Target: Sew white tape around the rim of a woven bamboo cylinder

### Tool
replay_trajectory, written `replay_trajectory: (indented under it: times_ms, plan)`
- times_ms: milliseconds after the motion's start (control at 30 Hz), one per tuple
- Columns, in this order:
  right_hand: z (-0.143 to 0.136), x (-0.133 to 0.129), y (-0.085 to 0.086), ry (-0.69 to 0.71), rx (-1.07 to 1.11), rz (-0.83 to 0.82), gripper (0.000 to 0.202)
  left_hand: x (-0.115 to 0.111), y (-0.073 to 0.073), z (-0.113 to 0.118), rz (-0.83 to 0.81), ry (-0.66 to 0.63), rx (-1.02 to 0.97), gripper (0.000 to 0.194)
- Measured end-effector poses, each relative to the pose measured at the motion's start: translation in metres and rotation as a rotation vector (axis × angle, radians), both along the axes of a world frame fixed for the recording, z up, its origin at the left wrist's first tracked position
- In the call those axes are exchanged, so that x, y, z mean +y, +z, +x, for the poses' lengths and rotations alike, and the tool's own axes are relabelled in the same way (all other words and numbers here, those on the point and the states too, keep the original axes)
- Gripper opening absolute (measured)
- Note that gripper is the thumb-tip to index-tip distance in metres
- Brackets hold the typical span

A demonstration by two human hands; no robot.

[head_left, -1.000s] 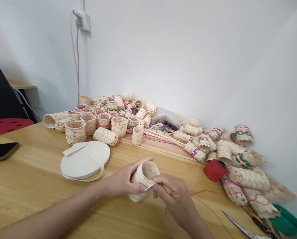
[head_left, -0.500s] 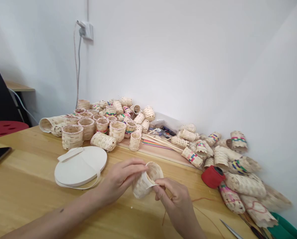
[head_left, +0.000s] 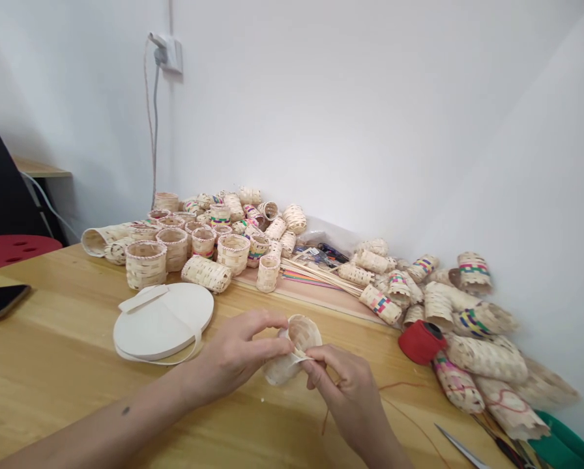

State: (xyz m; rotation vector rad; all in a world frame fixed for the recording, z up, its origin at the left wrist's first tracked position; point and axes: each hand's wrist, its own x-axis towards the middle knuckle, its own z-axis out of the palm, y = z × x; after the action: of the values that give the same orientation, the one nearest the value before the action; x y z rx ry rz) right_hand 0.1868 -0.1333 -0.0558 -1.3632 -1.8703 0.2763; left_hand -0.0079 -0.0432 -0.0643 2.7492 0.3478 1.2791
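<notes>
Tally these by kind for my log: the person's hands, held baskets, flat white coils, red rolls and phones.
Left hand and right hand: 2
Held basket: 1
Flat white coil: 1
Red roll: 1
Phone: 1
Total: 6

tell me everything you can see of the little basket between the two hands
The small basket is a pale cylinder of woven flat strips that look like bamboo. It is tilted, its open mouth showing the woven inside wall; the base is not clear. A smooth whitish strip runs along the near rim. The left hand touches the rim's left side, while the right hand pinches its near right edge, over the wooden table.
</notes>
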Motion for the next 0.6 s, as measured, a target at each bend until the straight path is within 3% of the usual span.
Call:
replay_trajectory:
  times_ms: [233, 333, 433, 600]
  plan:
    - [-0.002, 0.000, -0.001, -0.003, -0.012, -0.022, 0.021, -0.006, 0.007, 0.002, -0.040, -0.033, -0.011, 0.017]
    - [-0.002, 0.000, -0.001, -0.009, -0.028, -0.032, 0.022, -0.005, 0.006, 0.003, -0.128, -0.070, -0.021, 0.016]
    - [0.001, 0.000, -0.001, -0.004, -0.011, -0.038, 0.023, -0.002, 0.006, 0.003, -0.365, -0.158, -0.114, 0.014]
    - [0.007, 0.001, 0.003, 0.064, 0.083, -0.078, 0.025, 0.006, 0.015, -0.001, -0.960, -0.379, -0.349, 0.015]
